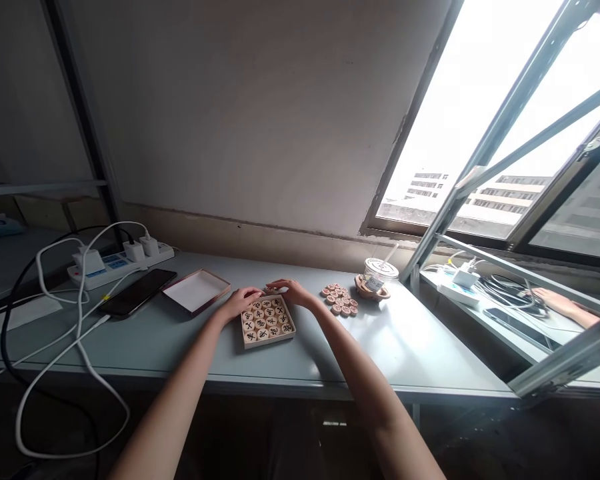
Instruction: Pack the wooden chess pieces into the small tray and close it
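An open shallow box full of round wooden Chinese chess pieces with black characters lies on the desk in front of me. My left hand rests at its far left corner, fingers stretched over the edge. At the far edge, my right hand has its fingers bent down around a small tan piece, which they largely hide; it looks like another chess piece. Right of the box, a cluster of pieces with red characters lies loose on the desk. The box lid lies inside-up at the left.
Left of the lid are a black phone and a power strip with chargers and looping white cables. A lidded plastic cup with a straw stands at the right in a brown holder. Another person's hand rests on the neighbouring desk.
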### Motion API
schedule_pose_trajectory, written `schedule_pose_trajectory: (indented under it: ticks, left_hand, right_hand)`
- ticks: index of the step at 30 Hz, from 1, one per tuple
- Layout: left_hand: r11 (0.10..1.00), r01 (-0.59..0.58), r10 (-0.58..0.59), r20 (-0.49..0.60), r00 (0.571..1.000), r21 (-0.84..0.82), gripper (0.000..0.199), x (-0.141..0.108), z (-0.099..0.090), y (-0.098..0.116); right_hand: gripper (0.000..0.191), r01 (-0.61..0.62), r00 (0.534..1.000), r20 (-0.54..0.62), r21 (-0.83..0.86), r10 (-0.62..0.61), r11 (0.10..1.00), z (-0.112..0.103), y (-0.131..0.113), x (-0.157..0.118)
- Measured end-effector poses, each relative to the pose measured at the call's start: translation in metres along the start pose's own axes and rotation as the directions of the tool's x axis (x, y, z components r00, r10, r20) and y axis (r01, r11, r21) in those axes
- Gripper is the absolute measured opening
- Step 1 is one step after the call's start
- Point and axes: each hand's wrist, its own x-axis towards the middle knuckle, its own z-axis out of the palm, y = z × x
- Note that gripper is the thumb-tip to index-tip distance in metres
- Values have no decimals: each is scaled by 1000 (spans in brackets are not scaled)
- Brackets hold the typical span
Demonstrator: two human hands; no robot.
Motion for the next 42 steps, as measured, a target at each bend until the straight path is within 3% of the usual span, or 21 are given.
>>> schedule_pose_trajectory:
  ticks: [6, 10, 13, 17, 21, 23, 25, 27, 29, 32, 34, 36, 42]
  left_hand:
    - [997, 75, -76, -53, 996, -17, 54, -1, -1, 2]
    - [996, 85, -85, -20, 996, -23, 51, -3, -3, 5]
    - [996, 94, -94, -25, 995, -9, 52, -1, -5, 3]
    - [999, 28, -27, -40, 999, 33, 51, 4, -6, -3]
    - [998, 20, -16, -66, 998, 57, 48, 4, -5, -3]
    - [998, 36, -34, -43, 998, 43, 49, 1, -5, 1]
    - [998, 53, -54, 13, 998, 23, 49, -3, -4, 7]
    - [997, 72, -74, 58, 996, 24, 50, -8, -3, 13]
    - [996, 77, -79, 69, 994, 36, 50, -12, -3, 18]
    - [995, 84, -87, 72, 994, 51, 48, -12, -2, 18]
    - [994, 67, -72, 54, 996, 86, 44, -10, -1, 15]
    - [991, 29, -33, 28, 999, 129, 41, -8, -1, 11]
    - [990, 22, -24, 12, 1000, 140, 44, -6, 0, 12]
  right_hand:
    - [37, -9, 994, 112, -24, 12, 1000, -7, -4, 22]
    - [20, -69, 998, 0, -57, 69, 996, -18, -9, 13]
    - [24, -20, 994, -105, -50, 15, 999, -18, -22, 2]
    - [30, 84, 996, -17, -53, -85, 995, -4, -49, -4]
    - [35, 73, 997, 11, -70, -72, 995, 4, -63, -6]
    - [35, 44, 999, -14, -106, -45, 993, 0, -55, -11]
    - [31, -55, 991, -130, -223, 26, 973, -9, -39, -21]
    - [30, -246, 943, -302, -355, 139, 902, -18, -16, -34]
    - [38, -452, 870, -403, -422, 284, 786, -26, 9, -47]
    - [43, -597, 802, -326, -457, 501, 659, -32, 37, -62]
    - [39, -598, 794, -230, -468, 563, 651, -30, 46, -68]
    - [40, -561, 815, -172, -474, 553, 679, -26, 46, -71]
    - [54, -489, 870, -153, -394, 469, 779, -24, 33, -89]
